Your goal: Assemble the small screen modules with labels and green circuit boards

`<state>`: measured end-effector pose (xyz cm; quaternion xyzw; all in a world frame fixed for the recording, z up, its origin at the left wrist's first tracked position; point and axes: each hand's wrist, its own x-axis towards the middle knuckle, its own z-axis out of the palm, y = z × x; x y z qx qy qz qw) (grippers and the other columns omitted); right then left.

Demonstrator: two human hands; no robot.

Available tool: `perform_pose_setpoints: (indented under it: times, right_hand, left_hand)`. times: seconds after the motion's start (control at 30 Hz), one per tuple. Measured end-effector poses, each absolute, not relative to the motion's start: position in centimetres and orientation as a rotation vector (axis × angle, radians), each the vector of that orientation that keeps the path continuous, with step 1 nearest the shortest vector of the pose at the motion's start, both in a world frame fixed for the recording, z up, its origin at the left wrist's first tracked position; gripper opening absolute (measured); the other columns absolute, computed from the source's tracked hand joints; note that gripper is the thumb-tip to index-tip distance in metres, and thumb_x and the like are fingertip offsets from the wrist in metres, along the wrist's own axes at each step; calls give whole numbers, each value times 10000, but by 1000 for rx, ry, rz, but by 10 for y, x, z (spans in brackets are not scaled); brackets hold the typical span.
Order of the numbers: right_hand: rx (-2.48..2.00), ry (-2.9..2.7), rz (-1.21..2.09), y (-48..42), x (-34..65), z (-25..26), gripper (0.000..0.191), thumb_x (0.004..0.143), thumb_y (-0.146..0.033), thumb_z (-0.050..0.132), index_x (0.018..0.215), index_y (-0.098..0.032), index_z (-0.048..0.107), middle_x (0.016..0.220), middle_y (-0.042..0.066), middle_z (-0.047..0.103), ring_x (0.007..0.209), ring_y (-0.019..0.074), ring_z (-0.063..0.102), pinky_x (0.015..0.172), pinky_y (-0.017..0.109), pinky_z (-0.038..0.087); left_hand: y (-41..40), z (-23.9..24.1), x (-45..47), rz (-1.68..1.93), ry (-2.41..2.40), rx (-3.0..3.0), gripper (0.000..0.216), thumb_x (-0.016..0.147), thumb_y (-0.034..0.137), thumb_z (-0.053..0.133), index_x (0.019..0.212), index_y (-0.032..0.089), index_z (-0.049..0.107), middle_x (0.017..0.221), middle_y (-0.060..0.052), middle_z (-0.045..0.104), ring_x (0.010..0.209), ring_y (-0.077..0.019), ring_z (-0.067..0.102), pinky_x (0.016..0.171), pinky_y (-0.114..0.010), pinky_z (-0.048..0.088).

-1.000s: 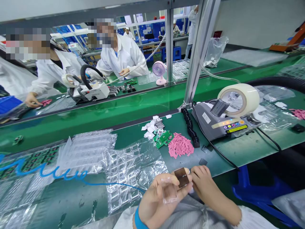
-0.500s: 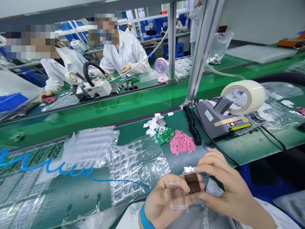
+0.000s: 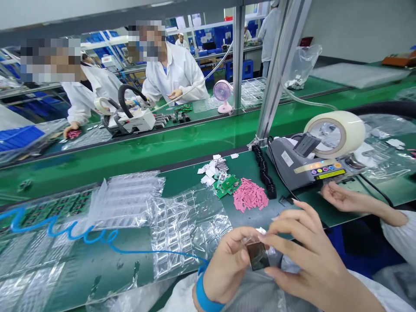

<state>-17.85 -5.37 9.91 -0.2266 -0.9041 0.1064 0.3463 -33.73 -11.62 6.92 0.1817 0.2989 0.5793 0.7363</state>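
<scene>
Held low in front of me is a small dark rectangular panel (image 3: 258, 256), like a little display screen, with clear plastic about its edges. My left hand (image 3: 224, 264), with a blue wrist strap (image 3: 204, 290), grips it from the left between thumb and fingers. From the other side my right hand (image 3: 308, 255) pinches the panel with thumb and fingertips at its right and upper edges. The clear plastic frame is hard to make out now, largely hidden by the fingers and panel. Beyond my hands lie pink strips (image 3: 250, 196) and green circuit boards (image 3: 226, 185).
A clear tray (image 3: 172, 234) lies to the left, near a coiled blue cord (image 3: 78, 232). A black stack of parts (image 3: 264, 173) stands beside a tape dispenser (image 3: 292, 167); a co-worker's hand (image 3: 341, 197) is at its front. Two people sit across the bench.
The dark panel and the clear frame, apart before, have come together between my hands. My left fingers have closed in. A co-worker's hand has appeared at the tape dispenser.
</scene>
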Motion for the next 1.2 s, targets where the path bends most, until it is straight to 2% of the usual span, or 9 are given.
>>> perform_pose_setpoints:
  times: [0.13, 0.5, 0.63, 0.73, 0.83, 0.9, 0.97, 1.03, 1.2]
  right_hand:
    - [-548, -2439, 265, -49, -178, 100, 278, 777, -354, 631, 1006, -222, 546, 827, 29, 617, 815, 224, 523, 939, 529, 227]
    - [-576, -2507, 248, -50, -176, 99, 194, 827, -277, 553, 998, -185, 546, 873, 32, 606, 843, 212, 505, 976, 546, 181]
    - [-704, -2504, 286, -53, -178, 100, 196, 880, -210, 461, 1053, -176, 547, 936, 54, 605, 870, 225, 510, 964, 569, 244]
    - [-740, -2491, 463, -55, -173, 97, 298, 931, -277, 404, 1189, -171, 509, 1030, 96, 596, 957, 245, 529, 958, 538, 334]
    - [-891, -2098, 927, -52, -155, 79, 446, 881, -461, 491, 1251, -213, 500, 1142, 101, 574, 1079, 253, 514, 966, 451, 393]
    - [-1081, -1519, 1216, -39, -138, 56, 416, 794, -503, 600, 1110, -231, 597, 1026, 64, 614, 974, 226, 571, 877, 372, 469]
    - [-1219, -1177, 1242, -18, -118, 29, 334, 830, -485, 560, 993, -197, 599, 820, 27, 604, 736, 164, 599, 698, 315, 519]
    - [-1301, -980, 1244, 9, -99, 4, 280, 877, -427, 519, 948, -161, 572, 723, -8, 561, 580, 111, 556, 578, 271, 505]
    - [-1373, -729, 1281, 67, -66, -19, 250, 916, -374, 495, 906, -132, 561, 752, -18, 562, 574, 82, 535, 526, 231, 474]
  left_hand:
    - [-118, 67, -338, 1236, 669, 416, 389, 571, 410, 783, 875, 184, 697, 769, -18, 667, 722, -109, 575, 672, -205, 398]
    - [-116, 60, -336, 1173, 796, 519, 452, 574, 480, 756, 893, 166, 689, 763, -43, 660, 737, -150, 572, 700, -254, 398]
    - [-110, 55, -333, 1196, 813, 467, 418, 574, 431, 770, 915, 202, 694, 847, -47, 691, 812, -175, 594, 754, -271, 410]
    - [-103, 46, -328, 1189, 677, 315, 365, 623, 421, 740, 944, 253, 697, 937, -30, 706, 862, -172, 603, 762, -277, 429]
    - [-98, 36, -322, 1150, 496, 182, 307, 667, 398, 713, 950, 278, 698, 906, -6, 722, 837, -164, 617, 787, -314, 453]
    - [-95, 33, -320, 1125, 420, 151, 293, 680, 374, 710, 954, 272, 697, 880, -2, 725, 822, -157, 618, 824, -342, 454]
    - [-93, 33, -319, 1103, 378, 162, 305, 681, 357, 716, 970, 263, 691, 905, -10, 725, 834, -158, 618, 839, -352, 453]
    - [-91, 36, -318, 1082, 365, 186, 321, 673, 338, 728, 980, 253, 687, 920, -19, 725, 843, -157, 621, 843, -346, 454]
    - [-94, 45, -313, 1071, 353, 271, 336, 670, 328, 736, 986, 226, 680, 898, -40, 725, 838, -144, 632, 844, -321, 454]
